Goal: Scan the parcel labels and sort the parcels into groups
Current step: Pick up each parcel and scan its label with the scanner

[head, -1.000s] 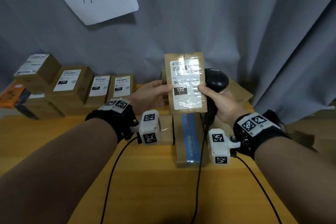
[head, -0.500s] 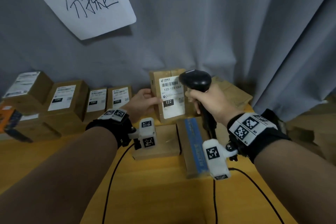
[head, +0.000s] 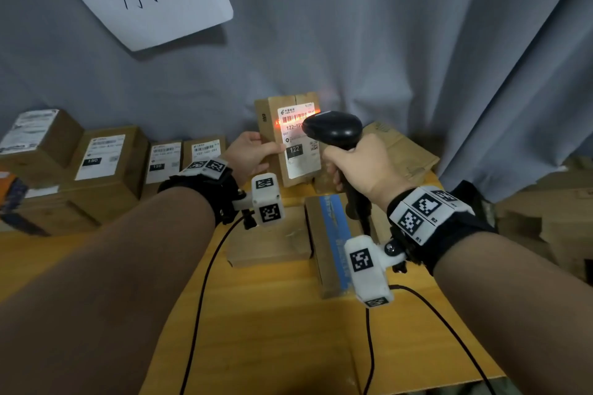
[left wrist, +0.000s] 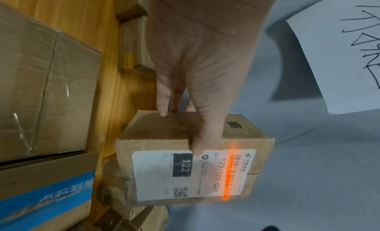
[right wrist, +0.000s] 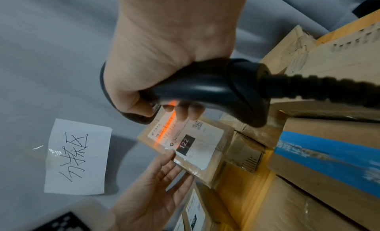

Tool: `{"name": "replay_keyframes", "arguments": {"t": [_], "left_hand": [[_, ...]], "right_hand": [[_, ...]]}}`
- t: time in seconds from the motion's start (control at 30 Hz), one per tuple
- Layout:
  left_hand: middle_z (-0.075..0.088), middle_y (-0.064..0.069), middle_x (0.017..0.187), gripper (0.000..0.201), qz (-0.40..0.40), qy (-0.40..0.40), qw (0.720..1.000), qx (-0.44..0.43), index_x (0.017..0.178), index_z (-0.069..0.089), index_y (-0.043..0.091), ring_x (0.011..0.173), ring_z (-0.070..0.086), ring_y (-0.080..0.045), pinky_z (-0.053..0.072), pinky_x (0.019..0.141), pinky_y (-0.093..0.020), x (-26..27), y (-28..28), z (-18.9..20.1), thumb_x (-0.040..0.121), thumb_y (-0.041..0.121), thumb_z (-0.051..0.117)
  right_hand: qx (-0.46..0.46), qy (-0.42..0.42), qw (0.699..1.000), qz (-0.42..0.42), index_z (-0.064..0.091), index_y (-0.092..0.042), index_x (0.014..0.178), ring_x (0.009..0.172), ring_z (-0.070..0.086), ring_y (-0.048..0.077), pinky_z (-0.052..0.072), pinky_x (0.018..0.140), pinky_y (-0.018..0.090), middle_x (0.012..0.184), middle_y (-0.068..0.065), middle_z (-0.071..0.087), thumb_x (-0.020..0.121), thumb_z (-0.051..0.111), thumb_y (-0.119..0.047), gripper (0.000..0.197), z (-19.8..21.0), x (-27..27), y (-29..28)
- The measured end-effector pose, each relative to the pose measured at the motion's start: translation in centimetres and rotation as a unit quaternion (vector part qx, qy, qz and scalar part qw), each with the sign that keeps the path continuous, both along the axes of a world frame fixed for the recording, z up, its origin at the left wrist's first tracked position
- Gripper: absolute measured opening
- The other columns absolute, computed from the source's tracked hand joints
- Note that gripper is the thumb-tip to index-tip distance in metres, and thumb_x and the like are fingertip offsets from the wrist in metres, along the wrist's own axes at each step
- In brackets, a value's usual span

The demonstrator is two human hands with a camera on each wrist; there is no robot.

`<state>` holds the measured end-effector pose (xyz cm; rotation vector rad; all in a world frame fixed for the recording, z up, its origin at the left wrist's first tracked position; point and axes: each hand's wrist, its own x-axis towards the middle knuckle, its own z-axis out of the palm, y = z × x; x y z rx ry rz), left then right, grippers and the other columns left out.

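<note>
Gripping a small parcel (head: 282,138) upright above the table (head: 272,330), the left hand (head: 248,154) has its thumb pressed on the label (left wrist: 191,174), fingers behind. A scanner (head: 333,130) is clenched in the right hand (head: 359,167). The full orange beam across the barcode is shown only by the left wrist view.

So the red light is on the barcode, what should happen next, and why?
Probably lower the scanner and move the parcel to a group. The red line already crosses its barcode, the label reads 122, and the left hand grips it.
</note>
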<state>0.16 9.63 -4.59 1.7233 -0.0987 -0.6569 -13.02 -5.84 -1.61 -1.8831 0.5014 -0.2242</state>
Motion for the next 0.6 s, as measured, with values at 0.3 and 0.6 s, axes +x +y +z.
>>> {"name": "replay_keyframes", "arguments": {"t": [0.3,0.6], "left_hand": [[0.071,0.001,0.112,0.033,0.008,0.003,1.000,-0.002,0.117,0.063,0.013,0.110,0.063,-0.015,0.045,0.104,-0.038,-0.3,-0.5,-0.3,0.085,0.016,0.072],[0.069,0.000,0.113,0.033,0.017,0.001,1.000,0.007,0.119,0.062,0.011,0.109,0.063,-0.014,0.048,0.098,-0.031,-0.9,-0.9,-0.7,0.087,0.018,0.070]], "right_hand": [[0.056,-0.032,0.998,-0.024,0.060,0.000,0.061,0.046,0.054,0.023,0.051,0.050,0.030,0.054,0.014,0.058,0.086,0.060,-0.006,0.026,-0.4,-1.7,-1.0],[0.089,-0.056,0.994,-0.022,0.058,-0.001,0.065,0.046,0.052,0.024,0.049,0.048,0.030,0.059,0.017,0.056,0.088,0.058,-0.001,0.023,-0.7,-3.6,-1.6]]}}
